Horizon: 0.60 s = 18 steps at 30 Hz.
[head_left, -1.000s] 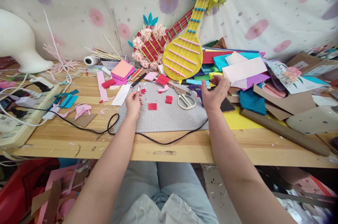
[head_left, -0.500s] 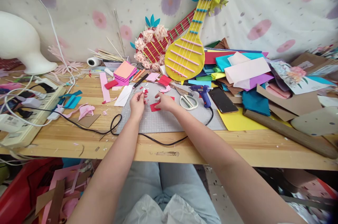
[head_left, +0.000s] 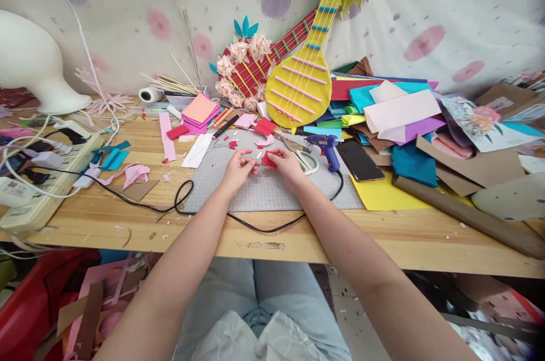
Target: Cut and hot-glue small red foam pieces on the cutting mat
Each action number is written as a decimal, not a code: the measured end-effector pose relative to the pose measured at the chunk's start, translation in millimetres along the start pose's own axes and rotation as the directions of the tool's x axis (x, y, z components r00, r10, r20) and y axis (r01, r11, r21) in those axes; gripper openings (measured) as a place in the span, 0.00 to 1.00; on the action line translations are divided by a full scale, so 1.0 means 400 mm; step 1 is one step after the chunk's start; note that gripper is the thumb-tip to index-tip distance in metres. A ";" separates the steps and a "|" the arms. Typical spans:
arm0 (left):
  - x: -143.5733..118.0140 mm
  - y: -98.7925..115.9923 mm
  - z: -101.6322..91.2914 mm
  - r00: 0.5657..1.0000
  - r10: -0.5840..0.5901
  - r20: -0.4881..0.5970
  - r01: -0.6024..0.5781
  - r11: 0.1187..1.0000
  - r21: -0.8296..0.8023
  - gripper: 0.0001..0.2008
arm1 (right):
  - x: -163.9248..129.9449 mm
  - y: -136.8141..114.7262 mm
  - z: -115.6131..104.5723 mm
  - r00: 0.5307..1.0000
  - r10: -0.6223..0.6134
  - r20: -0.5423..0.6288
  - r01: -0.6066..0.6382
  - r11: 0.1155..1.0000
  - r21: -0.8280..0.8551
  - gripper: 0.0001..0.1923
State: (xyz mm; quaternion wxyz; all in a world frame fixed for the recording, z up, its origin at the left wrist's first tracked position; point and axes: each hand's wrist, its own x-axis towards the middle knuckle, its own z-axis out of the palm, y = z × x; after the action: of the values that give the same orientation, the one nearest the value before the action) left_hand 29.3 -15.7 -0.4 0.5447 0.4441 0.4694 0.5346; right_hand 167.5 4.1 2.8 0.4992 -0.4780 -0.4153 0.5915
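Over the grey mat (head_left: 272,191), both hands' fingers (head_left: 276,155) pinch the red square (head_left: 268,160).

Your single head camera looks forward and down from above your lap, close over the near edge of the table (head_left: 272,239), facing the draped wall (head_left: 426,3) behind, with both forearms reaching away from the lens to mid-frame.

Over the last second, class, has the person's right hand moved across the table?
Yes. The right hand has moved left, away from the blue glue gun and past the scissors, and now meets the left hand at a red paper piece on the grey cutting mat.
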 end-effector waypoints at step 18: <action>0.006 -0.014 0.002 0.998 0.056 -0.012 -0.055 0.996 0.064 0.20 | -0.003 0.024 0.022 0.999 0.048 0.014 -0.050 0.984 0.173 0.07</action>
State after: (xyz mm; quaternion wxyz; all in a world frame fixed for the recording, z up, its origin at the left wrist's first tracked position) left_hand 30.9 -13.6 -5.8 0.5121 0.4702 0.4774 0.5373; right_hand 157.0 1.3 -4.7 0.5222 -0.4397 -0.3528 0.6399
